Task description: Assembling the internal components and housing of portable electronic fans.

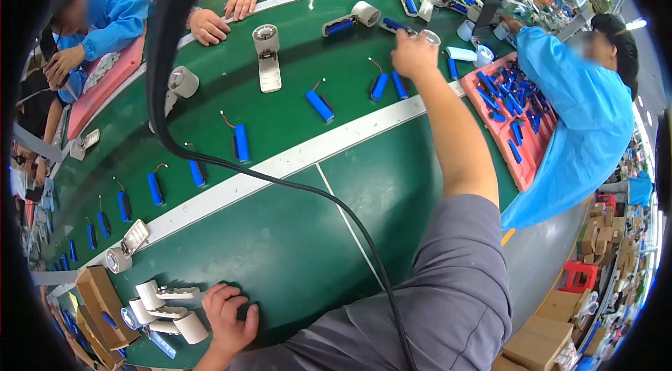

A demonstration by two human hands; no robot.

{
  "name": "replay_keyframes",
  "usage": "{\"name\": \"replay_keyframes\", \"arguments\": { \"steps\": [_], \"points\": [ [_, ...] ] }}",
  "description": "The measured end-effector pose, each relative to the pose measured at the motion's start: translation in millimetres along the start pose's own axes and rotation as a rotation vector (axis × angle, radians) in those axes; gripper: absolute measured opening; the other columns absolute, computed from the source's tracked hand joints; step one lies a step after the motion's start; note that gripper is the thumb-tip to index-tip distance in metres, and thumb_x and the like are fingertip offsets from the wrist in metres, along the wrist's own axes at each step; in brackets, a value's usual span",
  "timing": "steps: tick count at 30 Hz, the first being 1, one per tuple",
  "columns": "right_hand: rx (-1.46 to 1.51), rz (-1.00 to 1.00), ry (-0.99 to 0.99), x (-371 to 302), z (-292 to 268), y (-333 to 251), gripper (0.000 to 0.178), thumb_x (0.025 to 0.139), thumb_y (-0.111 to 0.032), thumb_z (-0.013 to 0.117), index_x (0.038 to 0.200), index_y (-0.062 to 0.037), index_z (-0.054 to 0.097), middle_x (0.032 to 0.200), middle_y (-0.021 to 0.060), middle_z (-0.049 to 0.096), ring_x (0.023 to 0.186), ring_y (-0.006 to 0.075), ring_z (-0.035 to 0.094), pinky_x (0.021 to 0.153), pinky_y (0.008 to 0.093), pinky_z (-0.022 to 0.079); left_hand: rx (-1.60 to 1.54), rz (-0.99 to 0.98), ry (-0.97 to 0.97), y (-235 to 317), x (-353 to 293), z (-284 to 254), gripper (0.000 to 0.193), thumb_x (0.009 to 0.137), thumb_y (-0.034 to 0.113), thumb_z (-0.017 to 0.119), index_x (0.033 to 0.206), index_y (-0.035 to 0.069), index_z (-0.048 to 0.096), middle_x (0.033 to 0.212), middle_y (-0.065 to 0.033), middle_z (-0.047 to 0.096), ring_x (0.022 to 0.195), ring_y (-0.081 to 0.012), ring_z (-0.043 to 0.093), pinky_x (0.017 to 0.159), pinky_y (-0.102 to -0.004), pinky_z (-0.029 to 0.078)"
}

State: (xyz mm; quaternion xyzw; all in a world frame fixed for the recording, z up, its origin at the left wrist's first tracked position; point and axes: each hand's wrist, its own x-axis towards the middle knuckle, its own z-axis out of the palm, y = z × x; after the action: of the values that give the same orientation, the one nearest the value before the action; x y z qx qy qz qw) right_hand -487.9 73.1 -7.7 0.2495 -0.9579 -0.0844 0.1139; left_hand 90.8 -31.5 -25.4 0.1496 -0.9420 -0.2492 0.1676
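Note:
My right hand (416, 54) reaches across the green belt. Its fingers are closed on a white plastic housing (430, 38) with a round end and a blue battery pack in it. Several blue battery packs with thin wires lie along the belt, one pack (400, 85) just below that hand. My left hand (231, 316) rests on the green table with loosely bent, parted fingers and nothing visible in it. Beside it sits a cluster of white housings (190, 327). Another white housing (267, 59) stands unfolded mid-belt.
A pink tray (521, 173) heaped with blue packs stands at the right, near a co-worker in a blue smock (581, 112). Across the belt rest the hands of a person in yellow (243, 0). A black cable (308, 187) hangs across the view. A cardboard box (105, 304) stands lower left.

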Motion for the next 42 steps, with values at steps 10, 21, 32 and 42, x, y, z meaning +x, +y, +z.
{"name": "replay_keyframes", "arguments": {
  "steps": [10, 21, 32, 42],
  "points": [
    [0.820, -0.153, 0.037, 13, -31, -44, 0.035, 0.079, -0.032, 0.056, 0.094, -0.0021, 0.066, 0.096, 0.0229, 0.063, 0.092, 0.0370, 0.061, 0.083, 0.0421, 0.048, 0.032, 0.001, 0.002, 3, 2, 1, 0.029, 0.060, 0.005, 0.069, 0.084, 0.005, 0.052, 0.098, -0.0131, 0.051, 0.099, -0.0361, 0.048, 0.087, -0.0455, 0.037],
    [0.560, -0.113, -0.172, -20, -58, -243, 0.084, 0.074, -0.026, 0.064, 0.137, 0.0025, 0.017, 0.108, 0.0214, 0.060, 0.103, 0.0296, 0.060, 0.082, 0.0397, 0.050, 0.009, -0.032, 0.071, 1, -2, -7, 0.028, 0.060, 0.007, 0.070, 0.084, 0.005, 0.055, 0.096, -0.0116, 0.054, 0.097, -0.0340, 0.050, 0.085, -0.0438, 0.039],
    [0.634, -0.300, -0.285, -59, -103, -312, 0.076, 0.068, -0.038, 0.067, 0.122, 0.0050, 0.036, 0.113, 0.0230, 0.058, 0.104, 0.0326, 0.059, 0.086, 0.0368, 0.048, -0.092, 0.018, 0.074, -10, -4, -13, 0.027, 0.062, 0.018, 0.074, 0.083, 0.009, 0.060, 0.099, -0.0063, 0.056, 0.100, -0.0280, 0.051, 0.083, -0.0390, 0.037],
    [0.732, -0.104, -0.103, -83, -132, -409, 0.095, 0.064, -0.053, 0.072, 0.130, 0.0016, 0.031, 0.135, 0.0244, 0.027, 0.117, 0.0466, 0.039, 0.088, 0.0510, 0.044, -0.231, 0.021, 0.081, -17, -5, -17, 0.026, 0.061, 0.017, 0.075, 0.081, 0.009, 0.061, 0.095, -0.0036, 0.059, 0.097, -0.0262, 0.052, 0.083, -0.0385, 0.037]
  ]
}}
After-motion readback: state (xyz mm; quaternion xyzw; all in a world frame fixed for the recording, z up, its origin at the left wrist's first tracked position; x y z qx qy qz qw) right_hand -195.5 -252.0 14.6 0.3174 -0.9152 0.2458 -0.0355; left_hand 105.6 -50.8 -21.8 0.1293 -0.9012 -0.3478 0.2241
